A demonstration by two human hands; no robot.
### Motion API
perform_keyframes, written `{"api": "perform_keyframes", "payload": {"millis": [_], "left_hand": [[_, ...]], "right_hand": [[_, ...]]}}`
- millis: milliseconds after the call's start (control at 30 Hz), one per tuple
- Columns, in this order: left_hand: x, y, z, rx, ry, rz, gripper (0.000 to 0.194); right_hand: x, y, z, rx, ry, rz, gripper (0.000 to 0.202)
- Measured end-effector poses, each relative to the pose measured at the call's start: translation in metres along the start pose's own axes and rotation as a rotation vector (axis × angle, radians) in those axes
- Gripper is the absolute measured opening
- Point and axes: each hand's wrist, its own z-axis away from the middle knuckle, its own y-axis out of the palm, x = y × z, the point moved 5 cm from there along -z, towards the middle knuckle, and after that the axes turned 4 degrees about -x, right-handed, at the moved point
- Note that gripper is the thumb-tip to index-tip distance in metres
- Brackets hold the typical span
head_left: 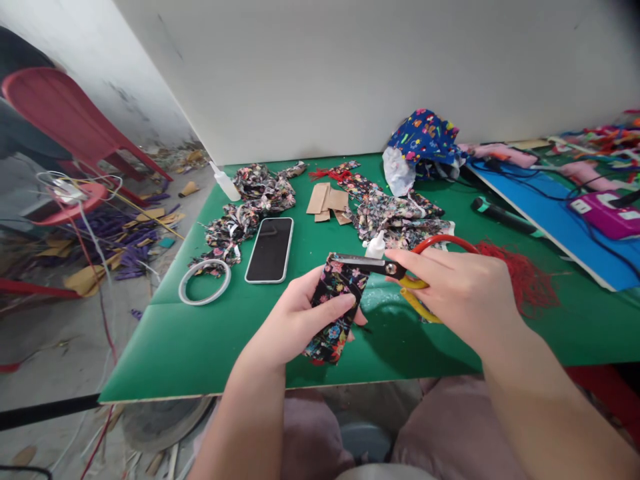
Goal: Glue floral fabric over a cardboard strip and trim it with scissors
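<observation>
My left hand (295, 313) grips a flat, dark floral fabric piece (336, 300), thumb on its face, above the green table near the front edge. A bit of red shows at the piece's lower end. In my right hand (465, 287) is a pair of scissors (391, 268) with red and yellow handles. Their blades reach left across the top end of the fabric piece; whether they are cutting it I cannot tell. Just behind the blades stands a small white bottle (376, 245), partly hidden. To the right of my right hand lies a bundle of red threads (520, 277).
On the green table (200, 347) are a phone (270, 250), a tape roll (185, 283), crumpled floral fabric (265, 190), cardboard pieces (327, 200) and a squeeze bottle (225, 181). A cutter (505, 217), blue board (545, 213) and pink glue guns (505, 155) lie right. A red chair (65, 107) stands left.
</observation>
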Motion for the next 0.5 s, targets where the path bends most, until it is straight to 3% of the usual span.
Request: {"api": "perform_keyframes", "payload": {"millis": [167, 333, 500], "left_hand": [[-0.001, 0.002, 0.0, -0.044, 0.002, -0.043, 0.028], [0.001, 0.0, -0.001, -0.176, 0.009, -0.041, 0.027], [0.003, -0.001, -0.005, -0.244, -0.015, 0.003, 0.036]], "right_hand": [[0.0, 0.005, -0.003, 0.023, 0.039, -0.063, 0.025], [-0.011, 0.01, -0.005, 0.128, 0.277, -0.343, 0.032], [-0.018, -0.001, -0.007, 0.061, 0.437, -0.659, 0.045]]}}
